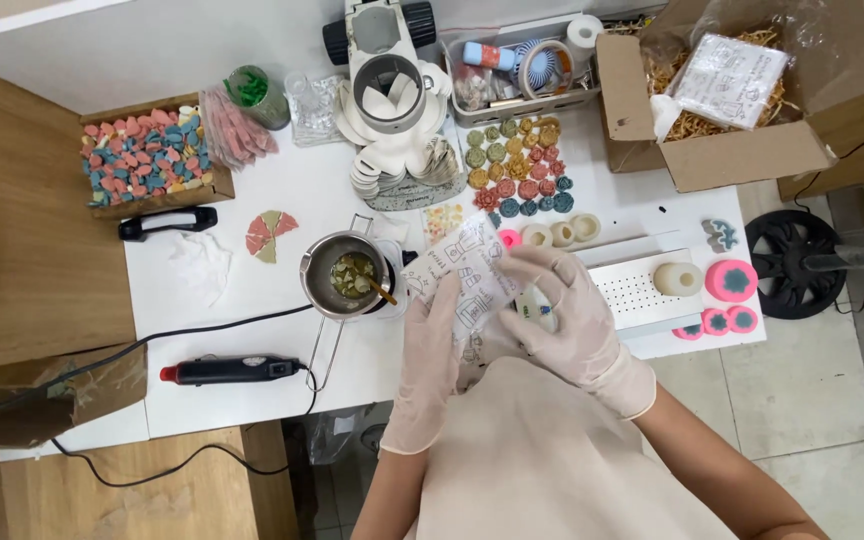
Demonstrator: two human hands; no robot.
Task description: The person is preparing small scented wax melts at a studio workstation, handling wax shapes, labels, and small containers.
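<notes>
Packet [467, 275], white with line drawings, gripped between gloved left hand [430, 345] and right hand [564, 315] fingers, metal pot [337, 275] just left.

A small clear printed packet [467, 272], seemingly plastic, is held tilted just beside the metal pot.

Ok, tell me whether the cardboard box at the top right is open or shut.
Open. The cardboard box has its flaps folded back, showing straw-like filler and a printed wrapped packet inside.

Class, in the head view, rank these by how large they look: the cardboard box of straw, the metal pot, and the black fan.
1. cardboard box
2. and 3. black fan and metal pot: they look alike, so unranked.
</notes>
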